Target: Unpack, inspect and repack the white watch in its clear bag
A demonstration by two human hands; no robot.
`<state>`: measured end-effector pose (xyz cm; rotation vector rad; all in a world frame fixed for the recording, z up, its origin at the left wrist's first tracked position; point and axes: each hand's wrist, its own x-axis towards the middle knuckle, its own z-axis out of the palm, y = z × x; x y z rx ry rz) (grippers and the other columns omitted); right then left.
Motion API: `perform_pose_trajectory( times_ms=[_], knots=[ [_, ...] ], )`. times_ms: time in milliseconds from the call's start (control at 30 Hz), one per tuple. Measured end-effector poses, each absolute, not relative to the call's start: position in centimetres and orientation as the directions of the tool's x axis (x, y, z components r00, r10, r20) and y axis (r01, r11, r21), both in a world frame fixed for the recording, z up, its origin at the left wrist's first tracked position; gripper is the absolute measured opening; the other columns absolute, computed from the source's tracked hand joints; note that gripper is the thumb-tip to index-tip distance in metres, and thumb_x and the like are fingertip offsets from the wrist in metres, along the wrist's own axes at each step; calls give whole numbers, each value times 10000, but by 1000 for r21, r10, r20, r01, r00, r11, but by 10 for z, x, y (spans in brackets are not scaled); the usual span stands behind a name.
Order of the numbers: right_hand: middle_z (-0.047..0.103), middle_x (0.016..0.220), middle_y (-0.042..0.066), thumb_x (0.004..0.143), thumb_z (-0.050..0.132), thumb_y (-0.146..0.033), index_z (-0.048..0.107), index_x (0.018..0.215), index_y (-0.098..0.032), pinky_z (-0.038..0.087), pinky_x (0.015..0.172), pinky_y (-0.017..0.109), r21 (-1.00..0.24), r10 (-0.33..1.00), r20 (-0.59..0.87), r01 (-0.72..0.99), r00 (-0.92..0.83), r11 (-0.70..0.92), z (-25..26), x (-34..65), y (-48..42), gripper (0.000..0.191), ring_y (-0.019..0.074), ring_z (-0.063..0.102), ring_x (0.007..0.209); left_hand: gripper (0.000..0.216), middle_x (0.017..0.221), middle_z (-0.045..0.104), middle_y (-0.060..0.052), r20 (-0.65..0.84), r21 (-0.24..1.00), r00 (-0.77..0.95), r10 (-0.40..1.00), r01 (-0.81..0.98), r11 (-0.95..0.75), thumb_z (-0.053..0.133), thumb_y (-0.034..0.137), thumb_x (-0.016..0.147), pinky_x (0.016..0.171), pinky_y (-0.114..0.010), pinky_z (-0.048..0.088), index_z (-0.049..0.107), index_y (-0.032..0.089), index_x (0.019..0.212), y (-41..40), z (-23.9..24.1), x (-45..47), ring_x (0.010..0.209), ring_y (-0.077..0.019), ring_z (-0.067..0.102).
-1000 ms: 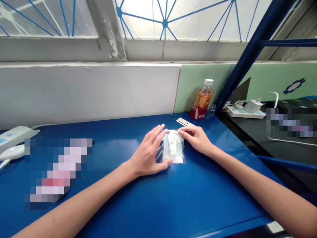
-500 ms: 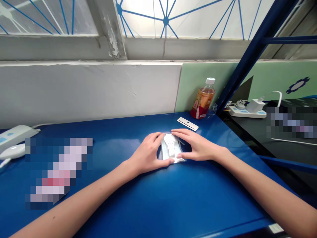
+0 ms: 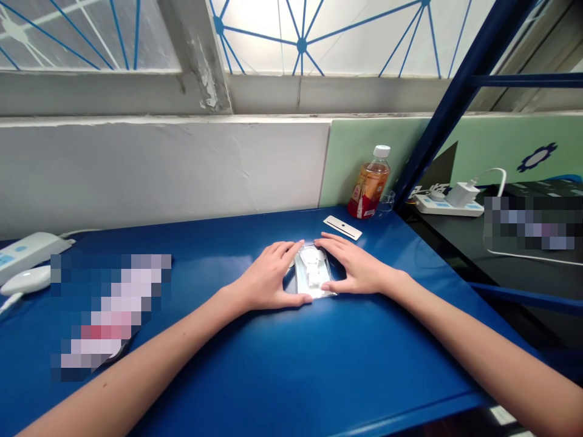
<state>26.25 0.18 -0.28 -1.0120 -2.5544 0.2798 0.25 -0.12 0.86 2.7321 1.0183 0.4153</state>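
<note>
A small clear plastic packet (image 3: 313,258) lies flat on the blue tabletop. Inside it is a white item with a round top and a narrower lower part, whose kind I cannot make out. My left hand (image 3: 276,276) curves around its left side, fingertips by the top corner and thumb by the bottom edge. On the other side is my right hand (image 3: 355,264), with fingertips at the top right and the thumb tip over the lower right of the packet. Both hands have thumb and fingers spread apart.
Behind the packet lies a flat white slotted strip (image 3: 342,227). A drink bottle (image 3: 370,182) stands by the wall, beside a clear ring-shaped item (image 3: 386,201). At left are a white power strip (image 3: 30,255), a white mouse-like object (image 3: 26,280) and a blurred-out flat object (image 3: 116,309).
My left hand has shifted slightly left, and its thumb has drawn back from the packet's lower edge. The packet stays in about the same place. The view has turned a little.
</note>
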Motion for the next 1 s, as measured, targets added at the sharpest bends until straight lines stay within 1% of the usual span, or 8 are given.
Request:
perform_pose_trajectory(
  times_ms=[67, 167, 267, 400, 500, 633, 833, 1000],
  knots=[
    [515, 1408, 236, 749, 693, -601, 437, 1409, -59, 383, 1102, 523, -309, 684, 281, 611, -673, 729, -4, 261, 1, 892, 371, 357, 1402, 1043, 1452, 414, -232, 186, 289, 721, 668, 609, -738, 658, 700, 724, 1077, -545, 361, 275, 127, 1506, -1, 7, 2, 1354, -397, 370],
    [510, 1413, 241, 760, 684, -592, 429, 1413, -38, 376, 1111, 514, -291, 678, 280, 613, -680, 735, -4, 261, 0, 893, 367, 364, 1397, 1030, 1493, 358, -245, 175, 306, 720, 672, 609, -732, 645, 716, 728, 1103, -548, 331, 307, 118, 1495, -1, 5, 2, 1405, -406, 296],
    [470, 1449, 249, 775, 673, -588, 420, 1426, -36, 356, 1126, 512, -269, 669, 286, 613, -686, 743, -3, 261, -1, 890, 359, 371, 1397, 1036, 1537, 311, -233, 165, 325, 720, 675, 606, -726, 634, 732, 727, 1129, -556, 293, 305, 118, 1494, 0, 6, 1, 1430, -408, 258],
    [424, 1489, 237, 788, 651, -610, 392, 1457, -60, 338, 1139, 514, -277, 665, 288, 604, -689, 747, -2, 263, -1, 904, 352, 346, 1414, 1025, 1529, 341, -224, 167, 341, 725, 668, 593, -729, 633, 731, 731, 1142, -542, 283, 321, 104, 1479, 0, 7, 2, 1428, -397, 273],
    [403, 1505, 229, 793, 638, -629, 354, 1483, -70, 338, 1140, 518, -300, 659, 251, 590, -709, 750, -2, 266, -1, 932, 351, 337, 1419, 1010, 1508, 381, -215, 170, 359, 720, 673, 590, -723, 671, 701, 716, 1141, -543, 286, 337, 115, 1467, 0, 7, 3, 1419, -397, 297],
    [361, 1536, 213, 783, 644, -647, 303, 1514, -101, 344, 1133, 529, -332, 651, 211, 572, -729, 750, -1, 272, -2, 974, 359, 343, 1414, 1009, 1500, 395, -211, 165, 365, 716, 678, 594, -717, 709, 671, 691, 1132, -556, 294, 344, 129, 1459, -1, 8, 4, 1413, -406, 306],
    [383, 1524, 207, 761, 665, -655, 305, 1512, -103, 329, 1131, 563, -328, 658, 242, 579, -713, 747, -1, 274, -4, 999, 383, 252, 1449, 999, 1487, 409, -214, 188, 346, 726, 661, 581, -737, 695, 682, 699, 1132, -542, 304, 355, 117, 1450, -1, 6, 2, 1410, -391, 315],
    [382, 1526, 203, 773, 654, -655, 311, 1508, -101, 326, 1135, 559, -325, 655, 234, 577, -718, 749, -1, 274, -4, 982, 376, 246, 1453, 1002, 1492, 403, -222, 187, 338, 728, 660, 583, -739, 687, 686, 707, 1134, -539, 302, 354, 108, 1455, -2, 6, 2, 1414, -385, 315]
  ],
)
